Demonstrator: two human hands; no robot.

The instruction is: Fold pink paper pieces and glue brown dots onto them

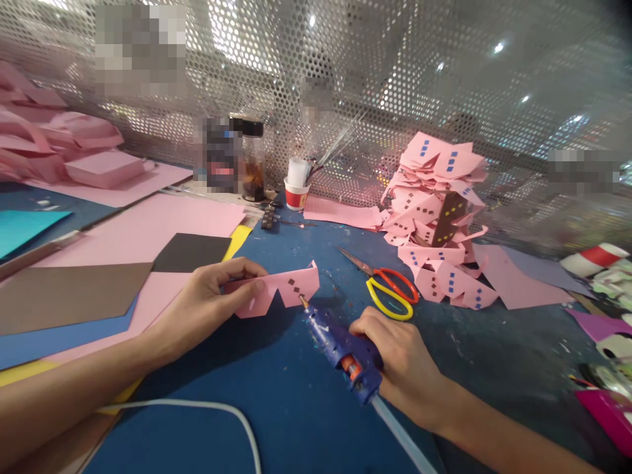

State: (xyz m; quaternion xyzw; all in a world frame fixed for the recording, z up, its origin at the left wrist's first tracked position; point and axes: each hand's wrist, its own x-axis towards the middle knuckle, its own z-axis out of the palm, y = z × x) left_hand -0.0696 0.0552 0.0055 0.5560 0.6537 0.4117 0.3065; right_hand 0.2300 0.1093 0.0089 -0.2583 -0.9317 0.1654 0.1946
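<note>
Left grip [222,289] pinching pink strip [280,282]; right grip [399,355] wrapping glue gun [338,342], tip [304,303] pointing at brown squares [294,286]. Gluing step apparently underway; next move likely needing steady strip.

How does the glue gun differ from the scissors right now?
The glue gun is in the right hand, while the scissors lie on the table. The glue gun is mostly dark blue-purple; the scissors have one red and one yellow handle. The glue gun's nozzle is close to the held pink paper, whereas the scissors' blades lie apart from it. Both point forward and leftward.
</note>
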